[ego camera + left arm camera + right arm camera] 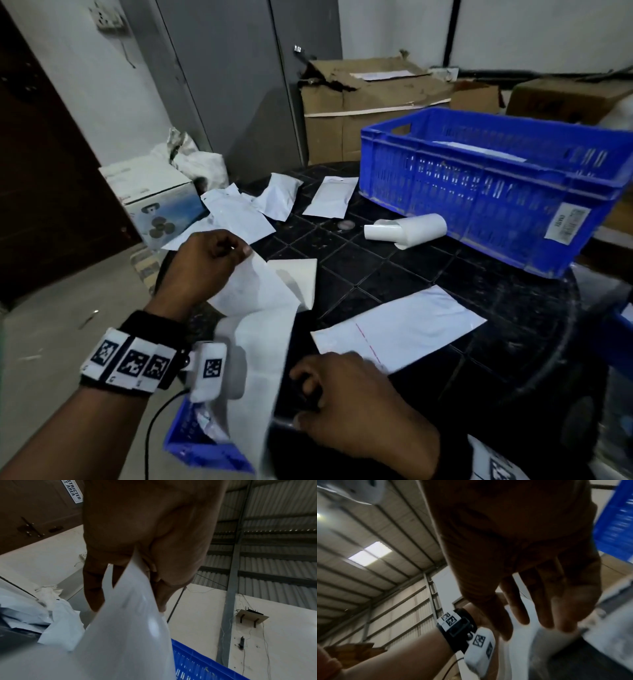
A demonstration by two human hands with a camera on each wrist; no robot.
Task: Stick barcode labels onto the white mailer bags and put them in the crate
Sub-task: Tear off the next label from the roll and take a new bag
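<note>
At the bench's (428,274) near-left edge, left hand (202,263) pinches the top of a long white strip (260,329), prob. label backing, betw. thumb & fingers; the strip hangs down past the bench edge. Right hand (346,404), fingers loosely curled in the head view, rests by the near edge of a flat white mailer bag (411,325) w/ nothing clearly held. Blue crate (479,192) sits at the far-right corner, a white sheet or bag inside; more bags (239,216) lie at the far-left edge, a label roll (407,229) mid-bench. To do it well: keep the strip taut, peel slowly, lay the label flat on the bag, smooth from one side. Hard to see: any barcode print, whether a label is lifted yet; wrist views are blurred.
</note>
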